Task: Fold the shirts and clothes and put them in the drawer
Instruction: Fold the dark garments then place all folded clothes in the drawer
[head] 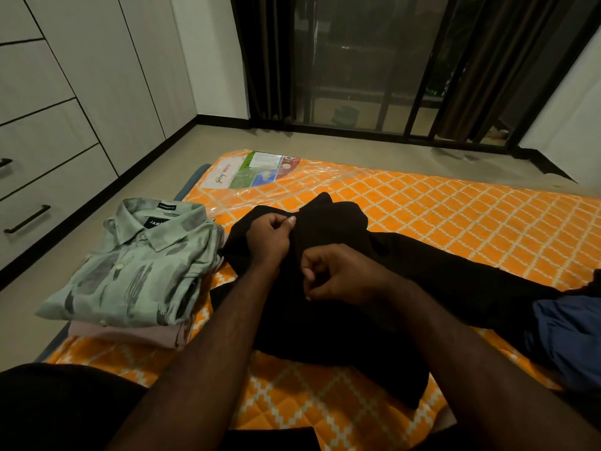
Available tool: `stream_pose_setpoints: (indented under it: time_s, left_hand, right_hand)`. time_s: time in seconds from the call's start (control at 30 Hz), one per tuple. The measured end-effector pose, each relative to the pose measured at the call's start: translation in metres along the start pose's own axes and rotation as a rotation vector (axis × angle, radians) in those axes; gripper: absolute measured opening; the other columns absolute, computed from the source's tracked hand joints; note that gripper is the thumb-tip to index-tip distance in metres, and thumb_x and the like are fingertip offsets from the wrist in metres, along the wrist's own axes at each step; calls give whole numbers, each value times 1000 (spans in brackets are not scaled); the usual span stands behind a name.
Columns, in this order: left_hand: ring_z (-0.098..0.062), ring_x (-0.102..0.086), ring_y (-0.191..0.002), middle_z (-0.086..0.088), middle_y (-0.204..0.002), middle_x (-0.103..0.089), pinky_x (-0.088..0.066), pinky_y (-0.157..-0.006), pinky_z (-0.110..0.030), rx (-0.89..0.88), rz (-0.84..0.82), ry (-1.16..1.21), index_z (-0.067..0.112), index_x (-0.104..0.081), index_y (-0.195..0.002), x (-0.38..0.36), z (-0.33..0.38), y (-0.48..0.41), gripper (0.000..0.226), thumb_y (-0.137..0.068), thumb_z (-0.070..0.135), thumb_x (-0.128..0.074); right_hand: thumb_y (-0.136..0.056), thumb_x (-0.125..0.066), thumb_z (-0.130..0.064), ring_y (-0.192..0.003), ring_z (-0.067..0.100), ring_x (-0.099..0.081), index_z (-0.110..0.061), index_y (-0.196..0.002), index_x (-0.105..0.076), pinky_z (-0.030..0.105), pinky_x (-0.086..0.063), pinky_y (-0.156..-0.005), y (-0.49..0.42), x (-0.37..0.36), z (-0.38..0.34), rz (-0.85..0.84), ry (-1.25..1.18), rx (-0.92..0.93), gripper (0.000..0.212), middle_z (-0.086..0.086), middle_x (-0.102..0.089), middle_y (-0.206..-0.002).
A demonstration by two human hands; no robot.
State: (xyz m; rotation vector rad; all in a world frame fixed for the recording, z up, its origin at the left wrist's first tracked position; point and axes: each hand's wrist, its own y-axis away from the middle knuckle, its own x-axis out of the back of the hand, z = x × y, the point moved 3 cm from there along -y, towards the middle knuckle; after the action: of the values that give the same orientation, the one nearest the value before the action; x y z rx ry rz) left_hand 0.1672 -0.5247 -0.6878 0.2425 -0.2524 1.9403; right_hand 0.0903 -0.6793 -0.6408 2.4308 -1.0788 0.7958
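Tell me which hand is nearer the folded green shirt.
Left. The left hand pinches the black garment just right of the green shirt; the right hand grips farther right.

A black, soft-cloth shirt (328,307) lay crumpled and unfolded across the middle of the mattress, one sleeve trailing toward its right edge. At the left edge sat a neat stack: a folded pale-green button shirt with grey brush-stroke print (136,268), collar up, resting on a folded pale-pink garment (136,335). A rumpled dark-blue garment (569,336) lay at the right edge.

home bedroom, floor mattress (422,203), wardrobe drawers (42,177), curtained balcony door (357,76)
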Motion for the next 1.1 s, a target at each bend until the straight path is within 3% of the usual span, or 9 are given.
stream_pose_setpoints:
  time_s: [0.1, 0.27, 0.4, 0.5, 0.67, 0.8, 0.93, 1.03, 1.1]
  left_hand:
    - [-9, -64, -77, 3, -81, -69, -52, -71, -29, -23, 11, -12, 14, -72, -89, -2, 2, 1, 9, -93, 22, -72]
    - [-8, -65, -89, 4, -99, -70, -53, -79, -27, -193, -34, -126, 18, -71, -102, 9, 9, 0, 21, -85, 24, -80]
    - [-7, -63, -86, 5, -96, -68, -45, -69, -18, -293, -113, -262, 20, -70, -97, 24, 24, 12, 22, -82, 31, -82]
    - [-6, -62, -81, 6, -87, -67, -41, -63, -19, -268, -326, -363, 17, -71, -87, 35, 36, 29, 17, -86, 32, -80]
    - [-18, -65, -92, -2, -98, -67, -56, -84, -37, -148, -762, -875, 17, -64, -88, 45, 26, 63, 31, -82, 40, -82]
    - [-33, -57, -119, -13, -131, -59, -52, -97, -46, -19, -552, -1084, 17, -59, -114, 70, -8, 72, 68, -68, 60, -85]
    - [-46, -14, -148, -21, -161, -10, -30, -113, -61, 102, -283, -932, 27, -37, -149, 88, -22, 99, 96, -72, 66, -79]
    - [-45, -22, -147, -21, -160, -17, -33, -115, -55, 152, -222, -734, 25, -35, -148, 92, -38, 102, 105, -65, 66, -83]
    - [-42, -33, -143, -18, -155, -35, -37, -114, -56, 157, -337, -689, 24, -34, -147, 91, -46, 99, 119, -51, 69, -87]
  right_hand:
    - [-84, -78, 1, -84, 9, -74, -22, -87, -62, 23, -56, -72, -1, 3, 12, -6, -52, -63, 28, 1, -76, -89]
    - [-91, -76, -14, -93, 6, -67, -30, -100, -67, 19, -52, -76, 3, 12, 43, 69, 195, -242, 21, -9, -70, -100]
    - [-94, -72, -20, -91, 3, -61, -32, -103, -66, 17, -46, -71, 13, 20, 55, 46, 294, -389, 16, -13, -62, -98]
    - [-95, -72, -24, -91, 2, -59, -33, -99, -65, 19, -44, -69, 24, 18, 55, 55, 318, -449, 12, -13, -61, -97]
    - [-89, -77, -35, -97, 12, -62, -27, -104, -70, 26, -50, -74, 55, 11, 57, 32, 362, -663, 18, -4, -65, -109]
    - [-90, -74, -48, -119, 28, -61, -17, -128, -64, 41, -52, -101, 78, 8, 58, 0, 527, -915, 51, 7, -61, -129]
    - [-100, -64, -37, -128, 33, -55, -11, -141, -54, 43, -49, -106, 90, -2, 54, 9, 381, -937, 49, 11, -54, -141]
    - [-91, -74, -43, -122, 31, -59, -15, -139, -57, 44, -51, -102, 92, -4, 53, 73, 416, -940, 58, 10, -58, -139]
    - [-81, -84, -42, -121, 31, -60, -16, -137, -60, 44, -52, -102, 96, -4, 51, 71, 394, -947, 66, 8, -60, -136]
